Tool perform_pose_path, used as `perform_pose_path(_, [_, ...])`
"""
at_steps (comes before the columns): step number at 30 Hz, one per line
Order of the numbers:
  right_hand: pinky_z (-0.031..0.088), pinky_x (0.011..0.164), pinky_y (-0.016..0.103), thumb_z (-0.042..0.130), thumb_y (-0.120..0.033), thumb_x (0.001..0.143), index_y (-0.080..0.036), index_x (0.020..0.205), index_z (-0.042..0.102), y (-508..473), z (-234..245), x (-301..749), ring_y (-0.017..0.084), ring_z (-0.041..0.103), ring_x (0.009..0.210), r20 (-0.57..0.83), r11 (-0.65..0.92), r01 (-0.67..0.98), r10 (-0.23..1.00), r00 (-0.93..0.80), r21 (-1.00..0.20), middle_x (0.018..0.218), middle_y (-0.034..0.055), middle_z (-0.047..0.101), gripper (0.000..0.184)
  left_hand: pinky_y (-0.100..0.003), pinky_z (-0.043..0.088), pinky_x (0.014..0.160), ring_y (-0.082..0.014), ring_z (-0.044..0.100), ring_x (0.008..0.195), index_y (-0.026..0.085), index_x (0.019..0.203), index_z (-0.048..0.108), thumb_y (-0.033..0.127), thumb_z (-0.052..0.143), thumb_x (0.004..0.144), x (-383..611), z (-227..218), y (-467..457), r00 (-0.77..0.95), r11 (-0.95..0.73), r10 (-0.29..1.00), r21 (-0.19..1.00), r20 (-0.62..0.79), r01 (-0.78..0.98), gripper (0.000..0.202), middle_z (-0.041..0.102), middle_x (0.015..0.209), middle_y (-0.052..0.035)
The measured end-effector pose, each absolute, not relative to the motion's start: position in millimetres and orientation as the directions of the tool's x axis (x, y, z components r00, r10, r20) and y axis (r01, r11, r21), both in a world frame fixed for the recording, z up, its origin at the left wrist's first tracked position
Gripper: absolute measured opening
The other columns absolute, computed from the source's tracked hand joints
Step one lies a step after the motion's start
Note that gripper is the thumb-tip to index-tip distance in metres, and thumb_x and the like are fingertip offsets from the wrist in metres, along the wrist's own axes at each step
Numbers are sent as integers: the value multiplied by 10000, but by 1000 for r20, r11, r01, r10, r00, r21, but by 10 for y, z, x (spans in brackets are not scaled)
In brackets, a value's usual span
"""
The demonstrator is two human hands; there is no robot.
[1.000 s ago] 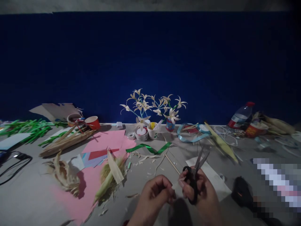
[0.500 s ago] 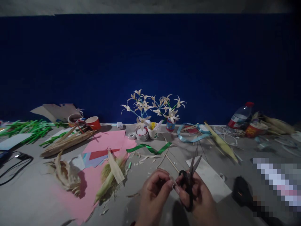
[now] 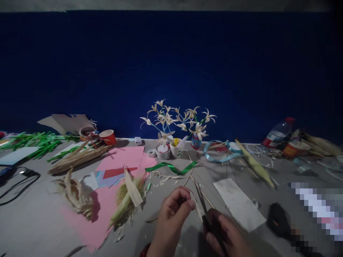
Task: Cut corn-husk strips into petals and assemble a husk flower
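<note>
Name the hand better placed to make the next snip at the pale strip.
Probably the right hand: it grips the scissors, their blades right beside the pale strip, while the left hand appears occupied pinching that strip.

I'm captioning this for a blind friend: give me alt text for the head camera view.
The left hand holds a thin pale strip beside the scissors in the right hand, over a cluttered grey table. Farther back, pale flowers stand before a blue backdrop; pink paper lies to the left.
</note>
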State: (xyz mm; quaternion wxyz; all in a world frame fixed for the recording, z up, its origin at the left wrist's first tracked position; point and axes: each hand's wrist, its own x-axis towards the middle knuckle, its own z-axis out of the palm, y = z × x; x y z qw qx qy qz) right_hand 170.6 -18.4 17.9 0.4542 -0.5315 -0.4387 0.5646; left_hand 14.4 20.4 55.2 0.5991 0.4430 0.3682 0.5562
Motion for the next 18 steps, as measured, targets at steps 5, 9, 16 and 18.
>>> perform_pose_path(5, [378, 560, 206, 801, -316, 609, -203, 739, 547, -191, 145, 1738, 104, 426, 587, -299, -311, -27, 932, -205, -950, 649, -64, 498, 307, -244, 376, 697, -156, 481, 755, 186, 700, 565, 189, 634, 798, 136, 583, 190, 129, -33, 988, 938, 82, -345, 120, 547, 772, -5])
perform_pose_path(9, [356, 561, 208, 774, -299, 612, -207, 737, 532, -174, 184, 1727, 107, 414, 593, -300, -313, -35, 933, -200, -949, 636, -66, 486, 288, -249, 373, 686, -158, 475, 739, 186, 683, 567, 195, 649, 783, 146, 602, 203, 145, -28, 986, 934, 85, -357, 130, 544, 748, -3])
perform_pose_path(16, [286, 466, 196, 736, -291, 630, -222, 691, 479, -172, 131, 1715, 73, 308, 488, -325, -343, -46, 919, -222, -938, 546, -105, 386, 273, -247, 364, 678, -155, 460, 731, 186, 677, 562, 183, 652, 761, 130, 623, 226, 154, 0, 986, 938, 57, -347, 123, 529, 737, 2])
perform_pose_path(18, [292, 467, 193, 755, -301, 621, -217, 710, 491, -172, 109, 1721, 72, 315, 498, -332, -347, -39, 919, -210, -937, 568, -100, 401, 290, -245, 364, 678, -155, 460, 734, 186, 671, 558, 184, 652, 754, 128, 621, 223, 152, 11, 987, 938, 44, -345, 125, 530, 738, 2])
